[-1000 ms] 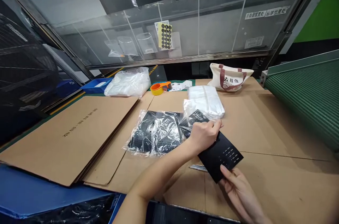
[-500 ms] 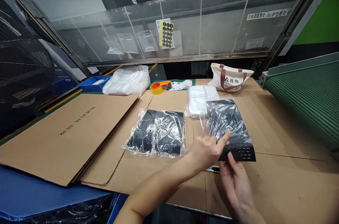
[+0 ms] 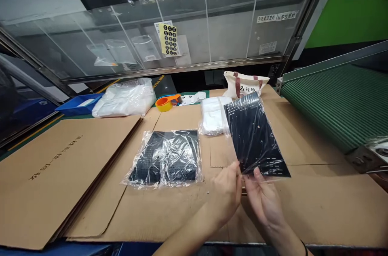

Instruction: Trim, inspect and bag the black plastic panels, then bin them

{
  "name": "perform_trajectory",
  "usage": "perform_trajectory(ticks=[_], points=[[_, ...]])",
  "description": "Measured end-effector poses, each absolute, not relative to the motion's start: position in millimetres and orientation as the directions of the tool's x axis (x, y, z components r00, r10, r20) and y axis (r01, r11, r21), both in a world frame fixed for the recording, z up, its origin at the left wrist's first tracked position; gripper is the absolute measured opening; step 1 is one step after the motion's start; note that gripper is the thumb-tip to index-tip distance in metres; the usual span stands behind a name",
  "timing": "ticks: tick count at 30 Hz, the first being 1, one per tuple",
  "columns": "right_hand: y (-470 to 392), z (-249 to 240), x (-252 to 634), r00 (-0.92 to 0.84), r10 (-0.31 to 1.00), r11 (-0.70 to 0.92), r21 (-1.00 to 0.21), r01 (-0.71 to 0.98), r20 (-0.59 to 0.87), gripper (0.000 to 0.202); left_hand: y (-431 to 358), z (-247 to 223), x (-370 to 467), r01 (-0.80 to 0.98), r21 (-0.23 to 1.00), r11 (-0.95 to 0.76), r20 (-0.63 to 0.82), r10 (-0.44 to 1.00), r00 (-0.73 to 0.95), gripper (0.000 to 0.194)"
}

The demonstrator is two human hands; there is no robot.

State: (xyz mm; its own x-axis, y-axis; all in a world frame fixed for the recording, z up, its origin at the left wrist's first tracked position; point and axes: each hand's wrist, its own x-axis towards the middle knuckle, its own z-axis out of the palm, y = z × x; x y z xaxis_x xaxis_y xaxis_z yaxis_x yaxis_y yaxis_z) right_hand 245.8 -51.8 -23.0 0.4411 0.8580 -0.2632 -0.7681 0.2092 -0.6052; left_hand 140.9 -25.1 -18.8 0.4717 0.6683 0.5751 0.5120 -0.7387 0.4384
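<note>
A black slotted panel in a clear plastic bag is held tilted above the cardboard, in front of me. My left hand pinches the bag at its near left corner. My right hand grips the near edge, thumb on top and the other fingers mostly underneath. To the left, two black panels in clear bags lie side by side on the cardboard-covered table. Just behind the held panel is a stack of white plastic bags, partly covered by it.
Stacked cardboard sheets lie at the left. Along the back are a blue tray, a bulky plastic bag, an orange tape dispenser and a cloth bag. A green conveyor belt runs at the right.
The clear bag now covers the panel's near end, which was bare before. My left hand has moved from the panel's top to its near left corner. The view has shifted right.
</note>
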Motion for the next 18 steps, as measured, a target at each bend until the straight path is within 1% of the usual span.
perform_trajectory(ticks=[1, 2, 4, 6, 8, 10, 12, 13, 15, 16, 18], points=[[-53, -23, 244, 0.45, 0.854, 0.221, -0.603, -0.767, -0.26, 0.042, -26, -19, 141, 0.512, 0.483, -0.71, 0.53, 0.703, 0.474, 0.016], [-53, -23, 243, 0.456, 0.851, 0.229, -0.599, -0.767, -0.259, 0.045, -26, -19, 141, 0.509, 0.519, -0.687, 0.494, 0.727, 0.477, 0.011], [-55, -24, 240, 0.457, 0.852, 0.234, -0.594, -0.77, -0.256, 0.05, -25, -19, 142, 0.493, 0.557, -0.668, 0.477, 0.743, 0.469, 0.015], [-58, -22, 238, 0.447, 0.858, 0.228, -0.591, -0.774, -0.254, 0.05, -23, -20, 142, 0.478, 0.573, -0.665, 0.514, 0.746, 0.422, 0.017], [-60, -17, 235, 0.444, 0.86, 0.224, -0.597, -0.77, -0.25, 0.047, -20, -22, 144, 0.462, 0.611, -0.642, 0.529, 0.766, 0.366, 0.02], [-62, -13, 232, 0.455, 0.861, 0.233, -0.618, -0.751, -0.228, 0.038, -18, -25, 146, 0.422, 0.682, -0.598, 0.501, 0.802, 0.326, 0.023], [-63, -12, 229, 0.48, 0.856, 0.252, -0.653, -0.714, -0.194, 0.028, -18, -27, 147, 0.392, 0.726, -0.565, 0.471, 0.824, 0.315, 0.027], [-63, -13, 229, 0.502, 0.846, 0.265, -0.675, -0.688, -0.18, 0.024, -20, -28, 147, 0.395, 0.729, -0.559, 0.459, 0.827, 0.324, 0.029], [-63, -20, 231, 0.573, 0.802, 0.28, -0.74, -0.611, -0.17, 0.022, -26, -27, 145, 0.422, 0.706, -0.568, 0.431, 0.818, 0.38, 0.033], [-62, -25, 234, 0.61, 0.774, 0.271, -0.782, -0.561, -0.17, 0.022, -30, -26, 143, 0.431, 0.689, -0.583, 0.415, 0.804, 0.425, 0.034], [-61, -34, 242, 0.623, 0.766, 0.21, -0.855, -0.474, -0.157, 0.022, -38, -22, 137, 0.407, 0.661, -0.63, 0.383, 0.751, 0.539, 0.034]])
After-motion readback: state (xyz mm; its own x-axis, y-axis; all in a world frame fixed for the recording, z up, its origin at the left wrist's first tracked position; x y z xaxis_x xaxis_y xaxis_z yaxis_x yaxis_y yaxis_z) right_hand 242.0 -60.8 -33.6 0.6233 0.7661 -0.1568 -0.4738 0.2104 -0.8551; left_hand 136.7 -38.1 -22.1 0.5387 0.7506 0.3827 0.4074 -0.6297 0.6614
